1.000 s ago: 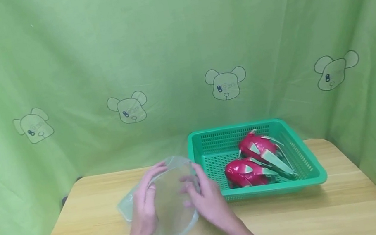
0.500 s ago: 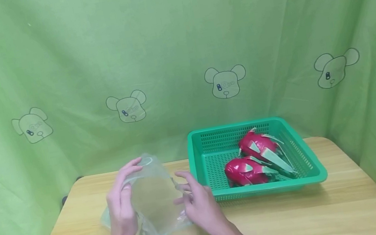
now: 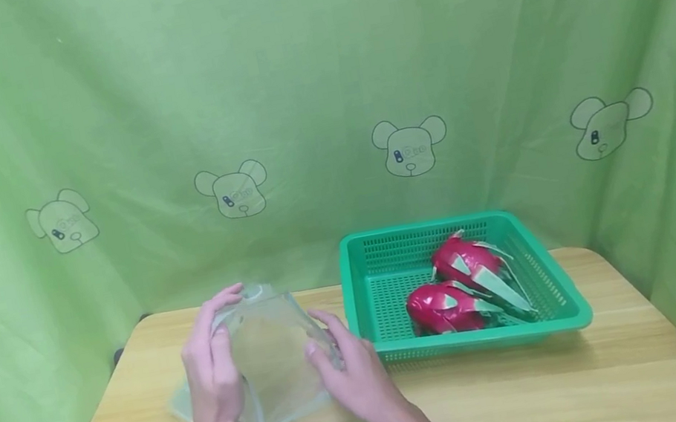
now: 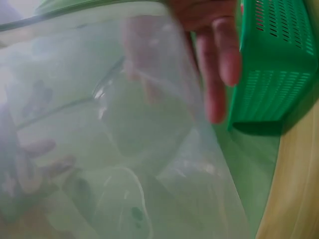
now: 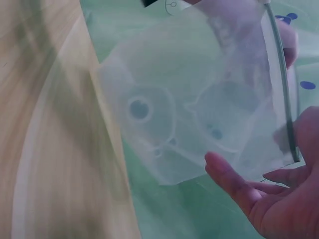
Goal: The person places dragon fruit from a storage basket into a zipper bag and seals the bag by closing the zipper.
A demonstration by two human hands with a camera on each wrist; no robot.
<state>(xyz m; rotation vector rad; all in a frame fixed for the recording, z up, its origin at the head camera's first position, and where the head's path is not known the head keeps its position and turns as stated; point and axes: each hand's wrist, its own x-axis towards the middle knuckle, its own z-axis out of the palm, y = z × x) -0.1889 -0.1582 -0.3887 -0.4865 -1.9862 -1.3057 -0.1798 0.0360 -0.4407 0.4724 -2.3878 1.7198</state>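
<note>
The left hand (image 3: 205, 366) holds the left side of the clear bag (image 3: 271, 355), its grip bent around the edge. The right hand (image 3: 362, 380) is at the other edge with the thumb apart from the index finger; I cannot tell if this grip pinches the bag. The bag is between both hands, over the tabletop (image 3: 547, 393), left of the basket (image 3: 469, 340) with 2 dragon fruits (image 3: 440, 310) inside.

In your head view, the light is soft, brightest toward nine o'clock on the green fabric curtain (image 3: 302, 81); a faint shadow lies below the green rectangular plastic basket (image 3: 469, 340). Your left wrist view is hazy, with glints on the translucent plastic zip bag (image 4: 109, 129); your right one is dimmer.
</note>
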